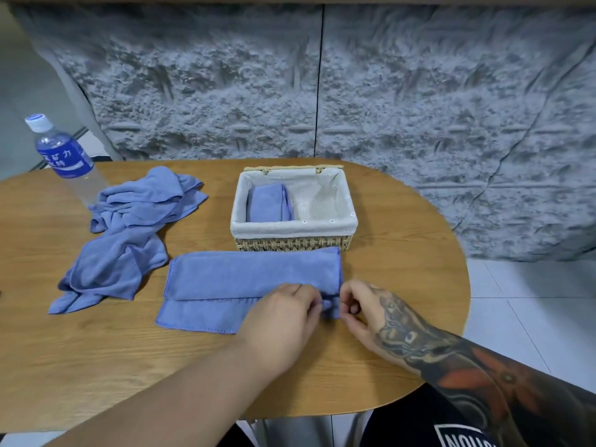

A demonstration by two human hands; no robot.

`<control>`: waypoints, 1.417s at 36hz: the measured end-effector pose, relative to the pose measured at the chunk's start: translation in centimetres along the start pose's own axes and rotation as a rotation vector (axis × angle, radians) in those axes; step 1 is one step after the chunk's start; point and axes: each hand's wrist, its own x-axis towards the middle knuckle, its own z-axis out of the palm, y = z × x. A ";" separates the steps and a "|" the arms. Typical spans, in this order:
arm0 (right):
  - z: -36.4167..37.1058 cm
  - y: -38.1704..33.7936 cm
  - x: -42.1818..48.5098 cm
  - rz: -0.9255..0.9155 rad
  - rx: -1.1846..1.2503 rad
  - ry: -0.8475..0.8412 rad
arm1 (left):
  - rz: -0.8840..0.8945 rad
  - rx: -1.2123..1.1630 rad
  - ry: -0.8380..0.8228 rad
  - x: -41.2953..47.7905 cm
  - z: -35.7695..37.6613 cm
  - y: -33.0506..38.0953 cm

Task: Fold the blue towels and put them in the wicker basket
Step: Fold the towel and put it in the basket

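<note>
Both hands pinch the right end of a half-folded blue towel on the worktop.

The half-folded blue towel (251, 285) lies flat on the wooden worktop (96, 350), its long axis running left to right, just in front of the wicker basket (293, 243). The left hand (287, 312) and the tattooed right hand (364, 312) each have their grip pinched on the towel's near right corner. One folded towel (267, 203) already sits in the basket's left half. A heap of crumpled blue towels (129, 233) lies to the left, beside a water bottle (61, 153).
</note>
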 end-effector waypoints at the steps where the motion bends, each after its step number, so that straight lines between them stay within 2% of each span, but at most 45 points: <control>1: 0.0 0.1 0.0 0.002 0.005 -0.009 | -0.060 -0.093 0.005 0.2 -0.2 0.1; 4: -0.2 0.5 0.0 0.014 0.053 -0.056 | -0.159 -0.261 0.071 1.2 -0.6 0.4; 7: -0.7 1.0 0.2 0.024 0.084 -0.082 | -0.220 -0.328 0.091 2.1 -0.8 0.8; 12: -0.5 0.8 0.5 0.029 0.061 -0.040 | -0.150 -0.251 -0.007 2.6 0.1 1.7; 17: 0.4 0.6 -0.4 0.055 0.060 0.037 | -0.097 -0.146 -0.003 2.2 1.2 2.1; 22: 1.2 0.4 -0.8 0.144 0.146 0.177 | -0.066 -0.158 0.030 1.5 1.7 1.7; 24: 1.1 0.2 -0.8 0.163 0.195 0.183 | -0.050 -0.174 0.011 1.2 1.6 1.5; 26: 0.9 -0.3 -0.9 0.145 0.248 0.174 | -0.040 -0.183 -0.005 0.9 1.5 1.5; 31: 0.9 -1.2 -0.9 0.117 0.342 0.198 | -0.039 -0.199 0.084 0.6 1.5 1.4; 36: -0.5 -1.0 -0.4 -0.023 0.276 0.209 | -0.089 -0.326 0.187 0.5 0.4 1.8; 39: -1.2 -1.4 0.2 -0.033 0.252 0.181 | -0.085 -0.389 0.167 0.3 -0.6 2.0; 44: -2.0 -3.2 1.1 -0.071 0.259 0.192 | -0.210 -0.556 0.146 -0.2 -2.3 1.9; 48: -2.9 -4.5 1.4 0.008 0.313 0.258 | -0.146 -0.495 0.240 -0.7 -3.0 1.3; 51: -3.2 -5.5 1.6 -0.020 0.310 0.253 | -0.112 -0.518 0.272 -1.1 -3.3 1.1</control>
